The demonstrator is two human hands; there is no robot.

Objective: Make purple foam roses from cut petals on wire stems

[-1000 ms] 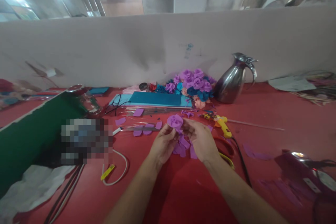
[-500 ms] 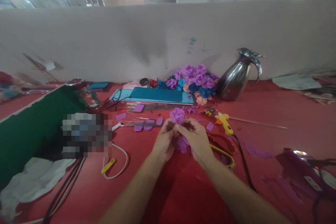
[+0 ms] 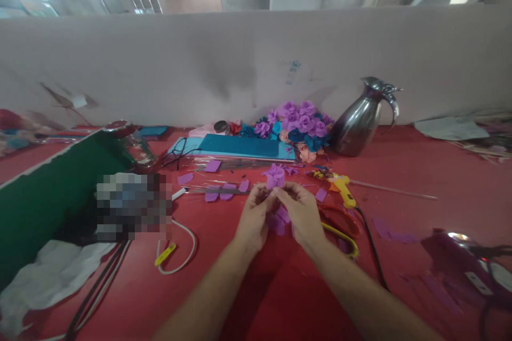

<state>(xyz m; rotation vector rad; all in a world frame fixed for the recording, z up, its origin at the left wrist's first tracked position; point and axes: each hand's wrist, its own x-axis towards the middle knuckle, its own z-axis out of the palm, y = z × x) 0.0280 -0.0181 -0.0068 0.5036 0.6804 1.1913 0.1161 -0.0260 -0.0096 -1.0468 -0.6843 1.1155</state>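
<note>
In the head view, a purple paper flower [image 3: 275, 177] sits just above the centre of the frame, its ruffled head upward. The left hand [image 3: 253, 218] and the right hand [image 3: 303, 216] meet beneath it, fingers curled in and closed, thumbs and fingertips pinching its base from both sides. Below the fingers, purple paper pieces [image 3: 279, 224] lie on the red table [image 3: 192, 303]. Just right of the right hand is a red-and-yellow looped handle [image 3: 354, 248]; above it lies a yellow glue gun [image 3: 342, 193]. Upper centre holds a heap of paper flowers [image 3: 302, 116] beside a metal jug [image 3: 354, 127], with a dark blue sheet [image 3: 240, 145] and eyeglasses [image 3: 176, 152] to its left. A green panel [image 3: 44, 186] slants along the left edge.
</note>
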